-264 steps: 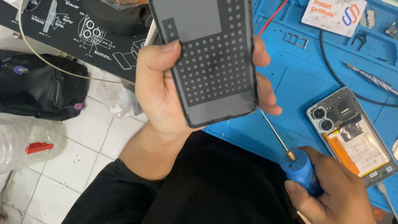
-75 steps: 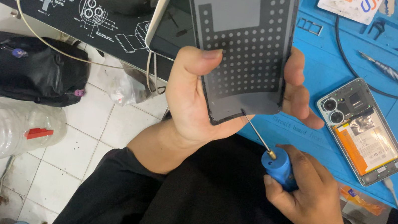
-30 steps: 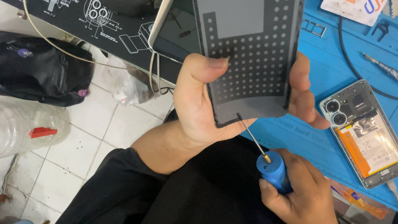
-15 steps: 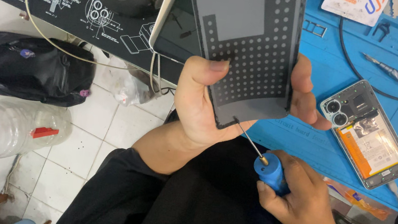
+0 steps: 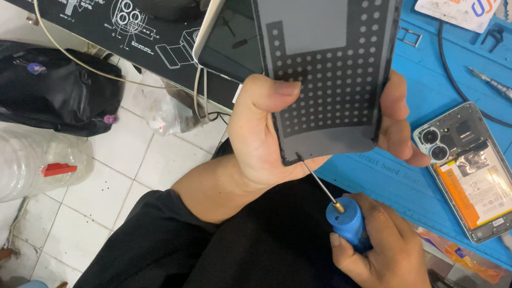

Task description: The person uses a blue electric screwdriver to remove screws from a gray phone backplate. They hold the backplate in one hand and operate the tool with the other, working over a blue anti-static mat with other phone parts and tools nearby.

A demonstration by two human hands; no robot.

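Phone back cover stands lengthwise, clamped in left hand; right hand, fist around blue screwdriver, touches its tip to the cover's lower-left corner

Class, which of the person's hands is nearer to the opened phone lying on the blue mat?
The left hand: its fingertips reach almost to the opened phone. The right hand, gripping the blue-handled screwdriver, sits lower, off the blue mat.
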